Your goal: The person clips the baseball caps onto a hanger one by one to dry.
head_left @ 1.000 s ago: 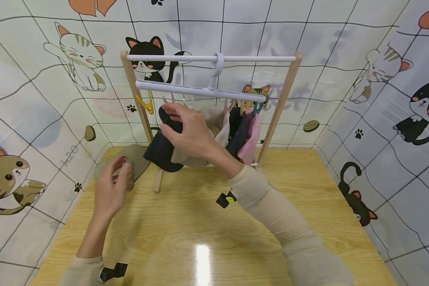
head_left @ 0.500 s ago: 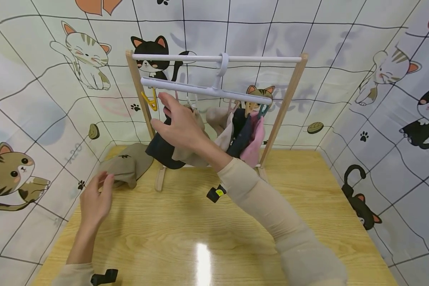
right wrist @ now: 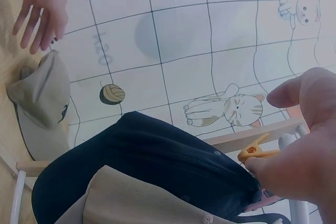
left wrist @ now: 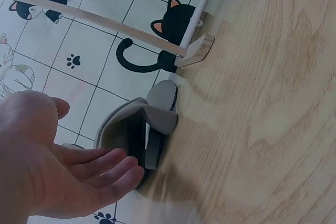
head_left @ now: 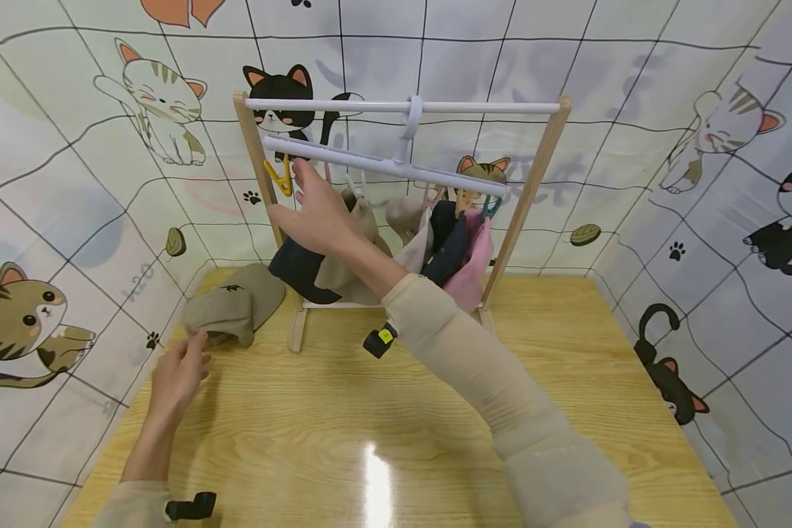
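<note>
My right hand (head_left: 323,220) is at the left end of a pale lilac hanger (head_left: 343,155), thumb and fingers spread. Close by its fingertips is a yellow clip (head_left: 280,176); in the right wrist view a fingertip overlaps this clip (right wrist: 251,153), and contact is unclear. Below the hand hang a navy cap (head_left: 303,271) and a beige cap (head_left: 350,275), their upper parts partly hidden by it. My left hand (head_left: 178,378), fingers loosely bent and holding nothing, is just in front of a khaki cap (head_left: 227,304) on the table. The left wrist view shows the palm (left wrist: 68,177) beside that cap.
The hanger hooks over the white top rod (head_left: 495,108) of a wooden-sided rack (head_left: 531,183). On its right side hang a dark blue cap (head_left: 450,253) and a pink cap (head_left: 471,268) from clips. Cat-printed cloth walls surround the wooden table (head_left: 435,411).
My right hand has moved left and up, from the navy cap toward the yellow clip. My left hand has drawn back from the khaki cap. The hanger's left end has risen slightly.
</note>
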Available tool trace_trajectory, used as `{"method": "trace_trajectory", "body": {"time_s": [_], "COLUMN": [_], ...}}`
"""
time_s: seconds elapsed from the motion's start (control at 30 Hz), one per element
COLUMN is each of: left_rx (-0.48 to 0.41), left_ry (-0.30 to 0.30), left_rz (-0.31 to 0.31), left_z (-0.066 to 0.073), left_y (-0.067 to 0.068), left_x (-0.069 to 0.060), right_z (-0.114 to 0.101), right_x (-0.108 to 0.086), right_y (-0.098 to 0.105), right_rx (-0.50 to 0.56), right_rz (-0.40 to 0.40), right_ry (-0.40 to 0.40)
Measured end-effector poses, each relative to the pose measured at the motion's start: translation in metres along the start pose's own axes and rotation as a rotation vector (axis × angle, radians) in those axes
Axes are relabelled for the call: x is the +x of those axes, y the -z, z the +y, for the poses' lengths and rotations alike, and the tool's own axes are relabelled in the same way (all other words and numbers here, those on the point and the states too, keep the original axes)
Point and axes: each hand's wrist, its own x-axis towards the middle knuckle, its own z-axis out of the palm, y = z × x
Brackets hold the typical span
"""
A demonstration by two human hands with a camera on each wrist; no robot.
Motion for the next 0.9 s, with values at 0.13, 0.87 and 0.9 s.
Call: {"method": "trace_trajectory", "body": {"time_s": [0.13,0.87,0.9], "left_rx": [-0.081,-0.432,-0.476], "left_ry": [0.046,0.140,0.158], "left_rz": [-0.036,-0.062,-0.048], "left_z": [0.000,0.008,0.010], "left_y": [-0.002,-0.013,-0.013], "left_x": [0.006,0.027,0.027], "right_z": [0.001,-0.003,-0.004], "right_x": [0.009,0.008,0.007], "right_y": [-0.002,-0.005,-0.006], "right_rx": [0.026,0.186,0.183], "right_rz": [-0.004,0.110,0.116], "right_ry": [-0.002,0.011,0.009]}}
